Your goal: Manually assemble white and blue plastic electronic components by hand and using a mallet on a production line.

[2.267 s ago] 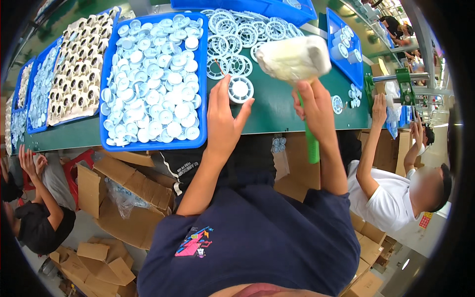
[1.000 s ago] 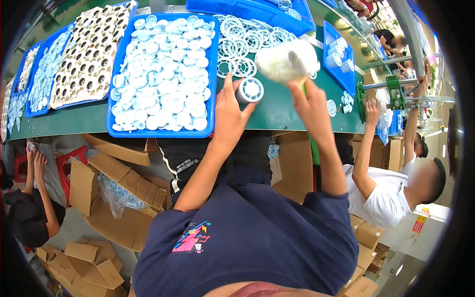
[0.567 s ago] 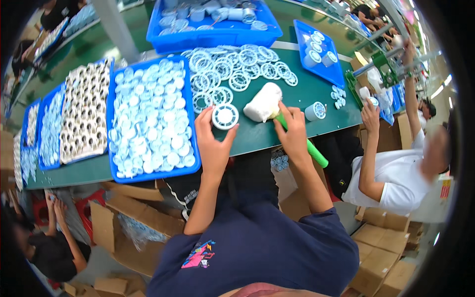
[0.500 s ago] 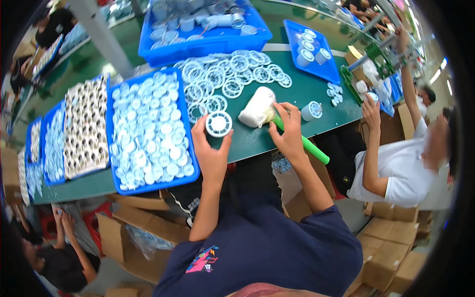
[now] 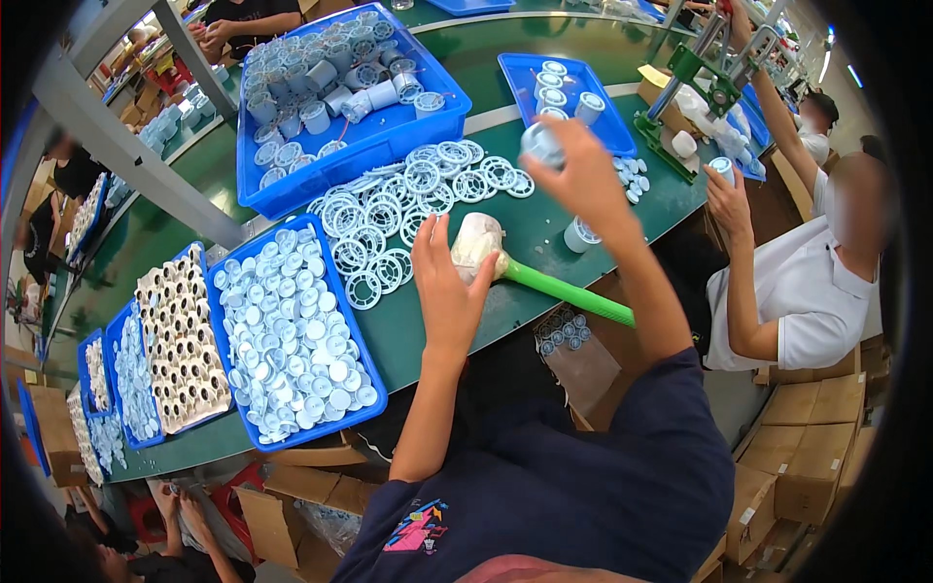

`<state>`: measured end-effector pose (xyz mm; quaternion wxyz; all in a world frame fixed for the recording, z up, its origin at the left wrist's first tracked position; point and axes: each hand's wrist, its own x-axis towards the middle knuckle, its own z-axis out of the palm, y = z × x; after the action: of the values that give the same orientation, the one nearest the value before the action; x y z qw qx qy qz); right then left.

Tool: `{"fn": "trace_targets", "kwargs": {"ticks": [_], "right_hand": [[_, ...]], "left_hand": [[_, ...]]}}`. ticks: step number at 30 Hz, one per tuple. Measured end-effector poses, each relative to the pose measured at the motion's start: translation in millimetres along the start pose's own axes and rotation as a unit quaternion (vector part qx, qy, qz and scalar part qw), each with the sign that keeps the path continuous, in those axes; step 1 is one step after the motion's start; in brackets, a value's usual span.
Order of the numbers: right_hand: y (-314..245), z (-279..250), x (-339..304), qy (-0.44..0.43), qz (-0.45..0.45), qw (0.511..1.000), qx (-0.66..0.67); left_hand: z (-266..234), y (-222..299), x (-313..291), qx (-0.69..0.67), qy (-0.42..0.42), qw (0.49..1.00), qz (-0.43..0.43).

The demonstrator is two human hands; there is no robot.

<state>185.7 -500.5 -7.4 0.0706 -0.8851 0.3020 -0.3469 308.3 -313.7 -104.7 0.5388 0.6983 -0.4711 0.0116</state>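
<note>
My right hand [image 5: 591,185] is raised over the near edge of the small blue tray [image 5: 515,78]. Its fingers close round a pale blue-white cylindrical part [image 5: 541,146]. Several similar parts stand in that tray. Beside the mallet, my left hand [image 5: 449,296] is empty, its fingers and thumb apart. The mallet lies on the green table, with a white wrapped head [image 5: 478,245] and a bright green handle [image 5: 573,293] pointing right. Whether my left fingertips touch its head, I cannot tell. Another pale cylinder [image 5: 581,235] stands on the table below my right forearm.
Loose pale rings [image 5: 423,177] lie beyond the mallet. A deep blue bin [image 5: 345,167] of cylinders stands behind them. On the left are a blue tray [image 5: 381,384] of small discs and a carton-like tray [image 5: 185,340]. At right, a co-worker [image 5: 787,301] works at a green press [image 5: 671,126].
The mallet no longer has my right hand at it. That hand has moved up and right with a cylinder, while my left hand no longer holds the round part. The view has shifted.
</note>
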Motion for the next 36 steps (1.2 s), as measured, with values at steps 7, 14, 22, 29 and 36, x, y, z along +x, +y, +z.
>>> {"fn": "trace_targets", "kwargs": {"ticks": [7,14,22,29,36], "right_hand": [[191.1,48.1,30.6,-0.035,0.221,0.959,-0.176],[199.4,51.3,36.1,-0.141,0.167,0.965,-0.142],[21.4,89.1,102.9,-0.016,-0.077,0.990,0.119],[-81.1,221.6,185.9,-0.248,-0.302,0.915,0.102],[-115.7,253.4,217.3,-0.472,-0.242,0.848,0.003]], "left_hand": [[-7.3,-5.1,-42.2,-0.027,0.005,0.997,-0.074],[-42.1,-10.1,-73.7,-0.028,-0.024,0.993,-0.108],[-45.5,-20.5,-66.6,-0.043,-0.019,0.992,-0.116],[-44.9,-19.9,-70.8,-0.118,0.006,0.981,-0.154],[-46.7,-23.2,-71.8,-0.123,0.017,0.980,-0.156]]}}
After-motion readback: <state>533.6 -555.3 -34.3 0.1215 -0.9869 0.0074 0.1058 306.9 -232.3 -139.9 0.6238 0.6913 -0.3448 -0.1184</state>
